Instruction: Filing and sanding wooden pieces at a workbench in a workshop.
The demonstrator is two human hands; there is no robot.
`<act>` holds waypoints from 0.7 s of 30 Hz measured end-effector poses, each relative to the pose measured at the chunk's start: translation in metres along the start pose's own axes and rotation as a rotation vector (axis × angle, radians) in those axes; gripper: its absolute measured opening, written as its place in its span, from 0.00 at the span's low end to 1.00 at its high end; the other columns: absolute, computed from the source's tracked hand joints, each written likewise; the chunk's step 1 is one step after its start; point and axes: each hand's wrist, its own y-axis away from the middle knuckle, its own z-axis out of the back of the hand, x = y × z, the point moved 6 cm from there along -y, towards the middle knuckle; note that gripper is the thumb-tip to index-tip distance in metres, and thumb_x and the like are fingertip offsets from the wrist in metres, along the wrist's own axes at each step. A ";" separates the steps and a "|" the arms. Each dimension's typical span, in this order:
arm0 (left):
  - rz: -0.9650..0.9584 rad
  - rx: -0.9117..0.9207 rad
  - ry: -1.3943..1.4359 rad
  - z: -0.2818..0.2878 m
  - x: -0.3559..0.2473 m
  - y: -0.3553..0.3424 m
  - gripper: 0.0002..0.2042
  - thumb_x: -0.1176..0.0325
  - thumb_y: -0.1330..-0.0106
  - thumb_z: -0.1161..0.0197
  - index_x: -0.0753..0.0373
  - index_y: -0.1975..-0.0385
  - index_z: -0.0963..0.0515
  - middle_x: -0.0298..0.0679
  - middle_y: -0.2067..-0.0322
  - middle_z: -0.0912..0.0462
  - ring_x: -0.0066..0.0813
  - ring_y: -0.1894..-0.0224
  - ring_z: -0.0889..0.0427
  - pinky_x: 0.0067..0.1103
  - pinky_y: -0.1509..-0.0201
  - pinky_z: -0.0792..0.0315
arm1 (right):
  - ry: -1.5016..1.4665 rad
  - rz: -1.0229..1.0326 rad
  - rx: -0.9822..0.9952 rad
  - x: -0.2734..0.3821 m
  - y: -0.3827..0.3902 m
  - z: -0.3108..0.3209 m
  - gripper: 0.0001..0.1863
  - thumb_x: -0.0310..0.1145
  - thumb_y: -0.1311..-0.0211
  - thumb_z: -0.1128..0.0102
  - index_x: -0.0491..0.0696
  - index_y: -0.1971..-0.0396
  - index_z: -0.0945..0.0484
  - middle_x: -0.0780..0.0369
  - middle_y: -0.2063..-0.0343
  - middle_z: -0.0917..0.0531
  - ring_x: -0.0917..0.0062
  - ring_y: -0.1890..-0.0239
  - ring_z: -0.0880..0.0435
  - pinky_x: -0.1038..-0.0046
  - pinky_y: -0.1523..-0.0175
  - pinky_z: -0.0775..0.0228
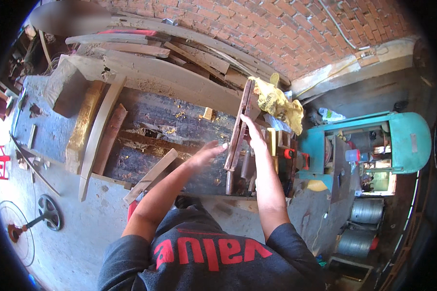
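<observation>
A long dark reddish-brown wooden strip [237, 132], with a line or gap along its length, stands at a slant over the right part of the workbench [162, 109]. My right hand [253, 132] is closed around its right side near the middle; some of those fingers are hidden behind the wood. On the other side, my left hand [210, 154] has its fingers stretched toward the strip and holds nothing. It is slightly blurred, with a fingertip close to the wood; whether they touch I cannot tell. A small light wood block [208, 113] lies beyond my left hand.
Several boards, including a long pale one [101, 138], and a thick timber block [65, 89] lie on the left. A short board [150, 176] overhangs the near edge. Right are a yellow bag [279, 104] and a teal machine [410, 143]; a fan [48, 213] stands lower left.
</observation>
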 end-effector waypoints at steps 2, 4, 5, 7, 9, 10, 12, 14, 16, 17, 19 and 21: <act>0.048 0.147 0.193 -0.014 -0.007 -0.005 0.47 0.33 0.44 0.40 0.65 0.33 0.42 0.51 0.33 0.43 0.47 0.30 0.46 0.48 0.32 0.49 | 0.060 0.055 0.094 0.013 0.006 -0.022 0.27 0.52 0.49 0.32 0.49 0.54 0.23 0.64 0.65 0.20 0.76 0.64 0.20 0.69 0.58 0.26; 0.030 0.215 0.302 -0.014 -0.015 -0.010 0.44 0.33 0.44 0.40 0.57 0.33 0.39 0.48 0.35 0.40 0.47 0.33 0.42 0.46 0.32 0.48 | 0.130 0.063 0.207 0.021 0.008 -0.040 0.27 0.53 0.48 0.33 0.46 0.57 0.21 0.64 0.67 0.20 0.76 0.65 0.21 0.70 0.60 0.27; 0.053 0.234 0.344 -0.009 -0.018 -0.012 0.45 0.35 0.46 0.37 0.59 0.34 0.39 0.47 0.37 0.36 0.47 0.35 0.39 0.44 0.32 0.46 | 0.139 0.108 0.242 0.025 0.008 -0.048 0.28 0.54 0.49 0.32 0.44 0.59 0.20 0.65 0.71 0.20 0.76 0.69 0.21 0.70 0.62 0.28; 0.001 0.272 0.374 -0.001 -0.026 -0.016 0.42 0.40 0.46 0.32 0.61 0.36 0.37 0.45 0.41 0.32 0.44 0.37 0.36 0.43 0.34 0.43 | 0.177 0.135 0.246 0.031 0.005 -0.062 0.28 0.54 0.50 0.32 0.43 0.61 0.20 0.64 0.70 0.20 0.76 0.69 0.21 0.69 0.61 0.28; 0.046 0.273 0.409 0.005 -0.026 -0.018 0.41 0.43 0.46 0.31 0.62 0.37 0.36 0.44 0.42 0.31 0.43 0.38 0.35 0.43 0.35 0.42 | 0.256 0.077 0.215 0.034 -0.001 -0.075 0.27 0.54 0.49 0.32 0.46 0.60 0.21 0.66 0.70 0.20 0.77 0.68 0.21 0.69 0.61 0.27; 0.086 0.277 0.432 0.006 -0.025 -0.018 0.40 0.45 0.46 0.30 0.62 0.38 0.36 0.43 0.44 0.30 0.43 0.40 0.34 0.42 0.35 0.42 | 0.290 0.071 0.195 0.038 -0.002 -0.083 0.25 0.55 0.48 0.32 0.49 0.60 0.21 0.67 0.69 0.20 0.77 0.67 0.20 0.69 0.61 0.27; -0.012 0.231 0.406 0.010 -0.033 -0.019 0.40 0.46 0.47 0.29 0.63 0.38 0.35 0.43 0.45 0.30 0.42 0.40 0.33 0.42 0.36 0.41 | 0.286 0.073 0.220 0.052 0.000 -0.099 0.30 0.56 0.49 0.32 0.46 0.56 0.24 0.63 0.64 0.20 0.74 0.62 0.21 0.67 0.57 0.27; -0.141 0.101 0.340 0.020 -0.043 -0.020 0.37 0.48 0.47 0.29 0.63 0.42 0.33 0.42 0.48 0.28 0.38 0.45 0.30 0.40 0.39 0.38 | 0.336 0.269 0.253 0.082 0.012 -0.111 0.40 0.58 0.49 0.32 0.42 0.46 0.30 0.57 0.55 0.22 0.70 0.53 0.23 0.64 0.51 0.30; -0.153 0.054 0.353 0.030 -0.047 -0.018 0.36 0.48 0.48 0.29 0.63 0.44 0.31 0.41 0.50 0.27 0.36 0.47 0.29 0.38 0.40 0.36 | 0.609 0.737 0.160 0.123 0.039 -0.116 0.28 0.52 0.37 0.40 0.44 0.48 0.25 0.60 0.53 0.25 0.74 0.56 0.25 0.67 0.51 0.32; -0.140 -0.011 0.363 0.038 -0.046 -0.016 0.34 0.48 0.48 0.28 0.62 0.45 0.30 0.40 0.51 0.26 0.34 0.48 0.28 0.37 0.42 0.35 | 0.745 0.837 0.191 0.130 0.052 -0.120 0.23 0.49 0.33 0.44 0.46 0.49 0.22 0.62 0.54 0.27 0.76 0.57 0.26 0.69 0.51 0.33; -0.185 0.000 0.384 0.052 -0.051 -0.009 0.31 0.49 0.48 0.29 0.60 0.48 0.29 0.37 0.54 0.24 0.31 0.49 0.27 0.34 0.43 0.34 | 0.834 0.874 0.371 0.128 0.072 -0.125 0.18 0.47 0.28 0.51 0.51 0.53 0.19 0.66 0.59 0.30 0.80 0.59 0.31 0.73 0.53 0.34; -0.216 0.009 0.404 0.062 -0.054 -0.002 0.32 0.49 0.47 0.29 0.59 0.46 0.29 0.36 0.55 0.24 0.31 0.49 0.27 0.33 0.43 0.34 | 0.726 0.732 0.662 0.110 0.085 -0.132 0.19 0.49 0.28 0.51 0.55 0.52 0.18 0.67 0.63 0.34 0.82 0.58 0.33 0.75 0.52 0.36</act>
